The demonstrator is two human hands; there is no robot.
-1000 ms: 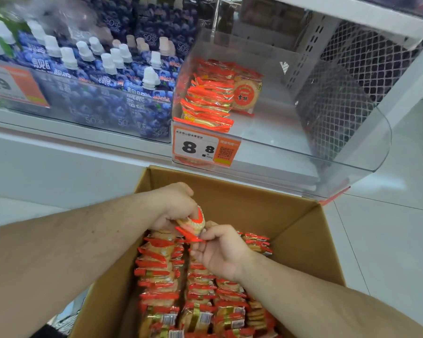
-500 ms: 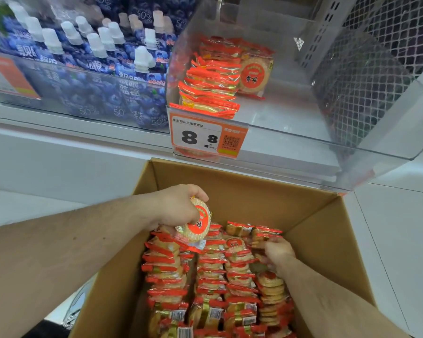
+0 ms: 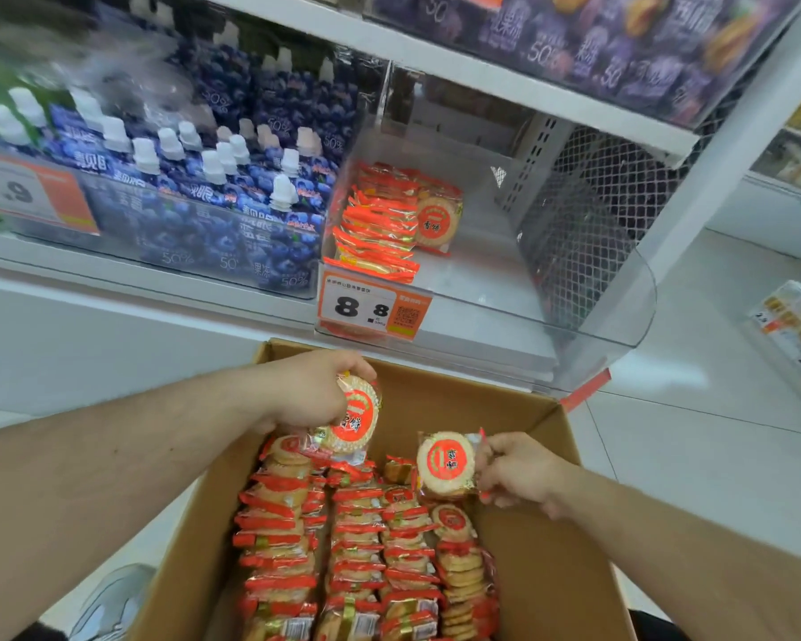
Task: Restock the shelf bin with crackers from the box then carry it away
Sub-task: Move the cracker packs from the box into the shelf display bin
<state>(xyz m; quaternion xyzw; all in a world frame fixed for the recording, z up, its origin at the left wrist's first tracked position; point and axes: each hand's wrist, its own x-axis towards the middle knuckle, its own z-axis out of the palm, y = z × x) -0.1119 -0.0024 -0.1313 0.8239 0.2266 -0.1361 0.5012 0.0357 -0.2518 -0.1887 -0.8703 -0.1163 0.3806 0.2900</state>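
While standing over an open cardboard box (image 3: 551,571) packed with rows of cracker packets (image 3: 357,548), a person is lifting one packet in each hand. The left hand (image 3: 315,390) is curling its fingers over a round cracker packet (image 3: 354,421), its printed face tilting toward the camera. The right hand (image 3: 519,469) is pinching a second packet (image 3: 446,464) by its edge, face upright. The clear shelf bin (image 3: 620,326) is sitting directly ahead and above, mostly bare, holding a small stack (image 3: 380,224) at its left. Both hands look about equally near to it.
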